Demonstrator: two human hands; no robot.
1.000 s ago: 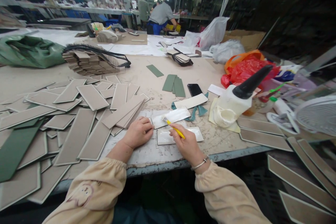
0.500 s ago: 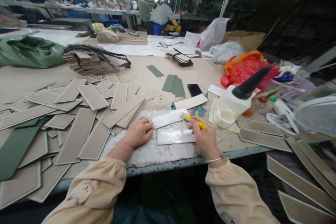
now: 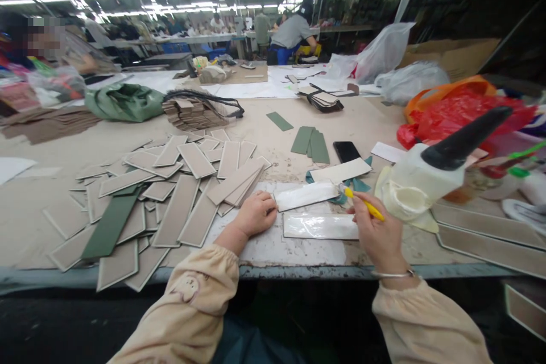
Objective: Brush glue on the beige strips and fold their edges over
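Observation:
With my right hand (image 3: 377, 230) I grip a brush with a yellow handle (image 3: 370, 207). Its bristle end touches the right end of a white-coated strip (image 3: 305, 196). The curled fingers of my left hand (image 3: 256, 213) hold the left end of that strip down. Just below lies a second strip (image 3: 319, 226), glossy and white on top; my right hand covers its right end. Behind them, a cream strip (image 3: 341, 170) rests on teal scraps (image 3: 360, 183). A white plastic bottle (image 3: 426, 176) with a black spout and a cut opening stands right of my right hand.
Many beige panels with pale edges (image 3: 174, 210) pile up at the left, among them a green panel (image 3: 113, 224). A phone (image 3: 346, 152) and green pieces (image 3: 310, 144) lie further back. More panels (image 3: 490, 244) lie at the right. A person (image 3: 292, 34) bends over a far table.
The view has turned left, so everything sits further right in the picture. The brush stays at the strip's right end, and my left hand keeps its place at the left end.

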